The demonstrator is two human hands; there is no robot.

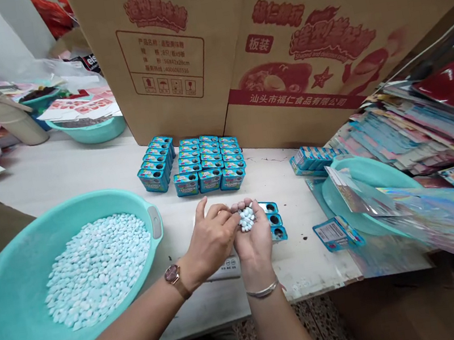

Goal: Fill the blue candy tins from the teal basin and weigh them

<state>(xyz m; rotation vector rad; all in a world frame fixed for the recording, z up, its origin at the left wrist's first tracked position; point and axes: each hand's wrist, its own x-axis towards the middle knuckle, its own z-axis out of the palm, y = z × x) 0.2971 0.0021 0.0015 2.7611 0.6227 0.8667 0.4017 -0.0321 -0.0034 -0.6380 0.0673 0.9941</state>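
Observation:
My right hand (254,237) is cupped palm up and holds a small heap of pale blue candy tablets (246,218). My left hand (210,237) pinches at that heap with thumb and forefinger; whether a tablet sits between the fingertips is hidden. Just beyond my right hand lie three small blue tins (275,220) in a row, lids off. A large teal basin (155,219) to the left holds many more tablets (96,268). Several closed blue tins (202,162) stand in rows behind my hands.
Two big cardboard boxes (233,48) wall off the back of the table. At right are a teal lid (366,176), more blue tins (313,157), a loose label card (337,233) and piles of glossy packaging sheets (419,133). A teal bowl (91,131) sits back left.

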